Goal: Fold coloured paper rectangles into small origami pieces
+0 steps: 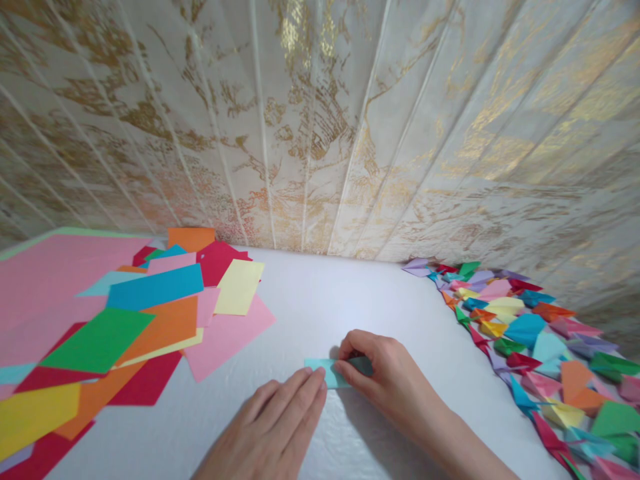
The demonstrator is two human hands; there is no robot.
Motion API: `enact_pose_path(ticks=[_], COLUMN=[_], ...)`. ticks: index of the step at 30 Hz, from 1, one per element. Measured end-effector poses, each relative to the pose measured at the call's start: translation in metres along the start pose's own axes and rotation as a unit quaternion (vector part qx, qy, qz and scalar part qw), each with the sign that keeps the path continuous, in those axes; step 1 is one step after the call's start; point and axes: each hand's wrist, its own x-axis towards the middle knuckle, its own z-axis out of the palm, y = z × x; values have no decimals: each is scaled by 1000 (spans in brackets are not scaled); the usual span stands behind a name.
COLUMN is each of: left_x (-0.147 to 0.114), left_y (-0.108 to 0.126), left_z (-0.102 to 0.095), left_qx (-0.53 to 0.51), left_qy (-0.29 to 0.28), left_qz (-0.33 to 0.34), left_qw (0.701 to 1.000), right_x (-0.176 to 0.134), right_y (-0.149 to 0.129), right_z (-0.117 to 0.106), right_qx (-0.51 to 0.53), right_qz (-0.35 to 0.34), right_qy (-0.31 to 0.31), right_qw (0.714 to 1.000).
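A small strip of light blue paper [336, 377] lies on the white table in front of me, partly covered by both hands. My left hand [280, 417] lies flat, fingers stretched out close together, with its fingertips on the paper's left end. At the right part of the strip, my right hand [383, 367] is closed, thumb and curled index finger pinching the paper. Its other fingers are mostly hidden, and the strip's right end is in shadow beneath the hand.
To the left, loose coloured paper sheets overlap, among them a green sheet [100, 340], a blue sheet [155, 285] and a large pink sheet [65, 267]. Many folded paper pieces [525, 330] sit in rows along the right. A gold-patterned curtain [310, 133] hangs behind the white table [330, 287].
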Motion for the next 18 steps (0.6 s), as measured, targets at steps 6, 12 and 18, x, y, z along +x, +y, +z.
enact_pose_path(ticks=[6, 12, 18], left_x=[0, -1, 7], left_y=[1, 5, 2], left_z=[-1, 8, -1], left_qx=[-14, -3, -10], left_qy=[-26, 15, -47], left_qz=[0, -23, 3], left_qw=[1000, 1000, 999], right_x=[-2, -1, -5], right_y=[-3, -3, -4], right_z=[2, 2, 8], right_qx=[-32, -50, -88], right_qz=[-4, 0, -7], right_qy=[4, -1, 11], right_qw=[999, 999, 996])
